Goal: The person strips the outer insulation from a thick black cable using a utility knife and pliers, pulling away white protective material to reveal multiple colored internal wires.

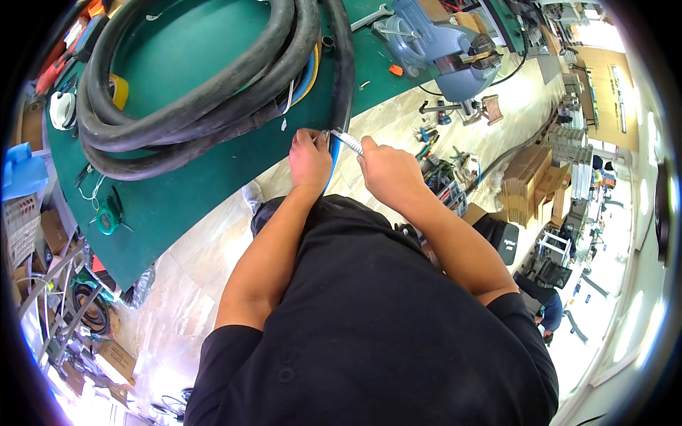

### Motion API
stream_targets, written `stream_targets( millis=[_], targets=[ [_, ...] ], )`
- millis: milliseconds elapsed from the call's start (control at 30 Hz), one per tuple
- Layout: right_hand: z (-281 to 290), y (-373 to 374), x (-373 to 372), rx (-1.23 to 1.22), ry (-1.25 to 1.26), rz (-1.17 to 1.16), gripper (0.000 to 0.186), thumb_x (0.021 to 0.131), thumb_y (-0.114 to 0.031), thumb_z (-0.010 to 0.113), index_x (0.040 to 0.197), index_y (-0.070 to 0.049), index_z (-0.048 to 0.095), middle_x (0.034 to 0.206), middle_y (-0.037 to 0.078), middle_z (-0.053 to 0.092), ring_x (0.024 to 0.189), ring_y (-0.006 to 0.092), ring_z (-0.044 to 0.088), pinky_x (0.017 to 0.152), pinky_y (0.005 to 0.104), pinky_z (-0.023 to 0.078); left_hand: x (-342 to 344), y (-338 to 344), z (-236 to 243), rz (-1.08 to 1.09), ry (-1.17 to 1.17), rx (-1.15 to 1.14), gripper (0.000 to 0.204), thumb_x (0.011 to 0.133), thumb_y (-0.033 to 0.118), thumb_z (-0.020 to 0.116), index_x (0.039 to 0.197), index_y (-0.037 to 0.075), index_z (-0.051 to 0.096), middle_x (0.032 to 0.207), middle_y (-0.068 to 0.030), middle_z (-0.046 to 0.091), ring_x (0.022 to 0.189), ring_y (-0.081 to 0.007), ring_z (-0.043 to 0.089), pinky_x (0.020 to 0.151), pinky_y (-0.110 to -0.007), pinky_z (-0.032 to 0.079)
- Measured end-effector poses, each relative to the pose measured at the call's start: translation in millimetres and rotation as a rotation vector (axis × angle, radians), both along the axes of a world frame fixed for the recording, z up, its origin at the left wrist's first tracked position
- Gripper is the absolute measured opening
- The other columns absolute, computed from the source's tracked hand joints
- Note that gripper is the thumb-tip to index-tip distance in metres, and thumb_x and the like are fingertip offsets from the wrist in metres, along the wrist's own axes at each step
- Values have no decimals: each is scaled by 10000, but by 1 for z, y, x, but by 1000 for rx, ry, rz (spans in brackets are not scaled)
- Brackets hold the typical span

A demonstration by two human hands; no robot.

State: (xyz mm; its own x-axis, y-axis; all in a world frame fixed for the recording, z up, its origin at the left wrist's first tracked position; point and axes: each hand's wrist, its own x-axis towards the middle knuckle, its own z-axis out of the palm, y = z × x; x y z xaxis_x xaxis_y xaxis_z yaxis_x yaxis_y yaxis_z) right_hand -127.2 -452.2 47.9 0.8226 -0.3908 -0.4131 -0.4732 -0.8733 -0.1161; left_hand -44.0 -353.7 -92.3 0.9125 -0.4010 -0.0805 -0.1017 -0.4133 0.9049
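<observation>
At the near edge of the green-topped table (213, 195), both hands meet at the lower end of a thick black hose (342, 71). My left hand (310, 160) is closed, its fingertips pinching there; a small metal piece shows beside them, its kind too small to tell. In the fist of my right hand (391, 174) is a slim silver tool with a ridged body (351, 144), its tip close to the left fingertips. A blue cable (334, 154) runs from beside my left fingers down toward my waist. The rest of the hose lies coiled on the table.
A blue-grey bench vise (444, 53) stands on the table's far right, near a wrench (372, 18). Yellow tape (119, 92) and a green round tool (108, 219) lie left. Hand tools (444, 170) and cardboard boxes (526, 181) occupy the floor at right. Another person (551, 312) is further off.
</observation>
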Motion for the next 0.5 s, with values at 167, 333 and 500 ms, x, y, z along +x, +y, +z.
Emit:
stream_targets(
  millis=[167,333,500],
  targets=[
    [12,2,-11,61,-168,-135,252,936,-230,559,1099,-38,552,750,200,658,715,414,649,653,502,500,3,11,4,56,73,-58,155,902,143,617,922,-8,589,885,-206,646,846,-405,622,757,-477,483],
    [16,-3,-27,136,-189,-236,308,941,-252,546,1158,-34,562,748,217,663,716,431,645,662,513,495,3,16,19,-77,150,-3,197,928,172,582,966,-7,656,907,-199,683,833,-359,653,754,-421,499],
    [16,2,-37,219,-211,-314,314,939,-255,550,1162,-35,572,734,219,659,722,432,645,660,505,493,-4,17,31,-135,38,38,272,869,231,690,948,-29,663,870,-198,688,797,-310,671,742,-379,508]
  ],
)
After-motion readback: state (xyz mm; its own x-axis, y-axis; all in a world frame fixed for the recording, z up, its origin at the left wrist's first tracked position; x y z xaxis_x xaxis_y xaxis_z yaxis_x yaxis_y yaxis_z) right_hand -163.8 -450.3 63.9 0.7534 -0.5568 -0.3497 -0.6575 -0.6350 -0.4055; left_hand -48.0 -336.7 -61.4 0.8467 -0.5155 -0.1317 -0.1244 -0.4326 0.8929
